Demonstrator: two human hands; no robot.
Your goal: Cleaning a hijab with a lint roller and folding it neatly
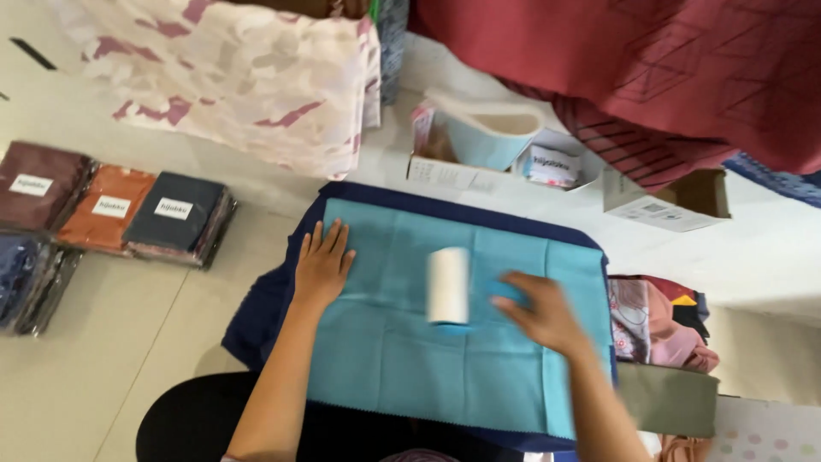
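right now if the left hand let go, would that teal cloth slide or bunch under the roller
The teal cloth looks thin and floppy, lying flat with soft fold lines, so it would probably bunch. The left hand presses it flat while the right hand holds the white roller, which suggests it shifts easily.

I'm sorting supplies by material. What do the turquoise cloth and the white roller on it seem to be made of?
Turquoise cloth: apparently thin woven fabric, matte, with fold creases and a frayed lower edge. White roller: probably a lint roller of layered paper sheets, matte, on a blue handle that looks plastic, gripped by the right hand; motion blur leaves this uncertain.
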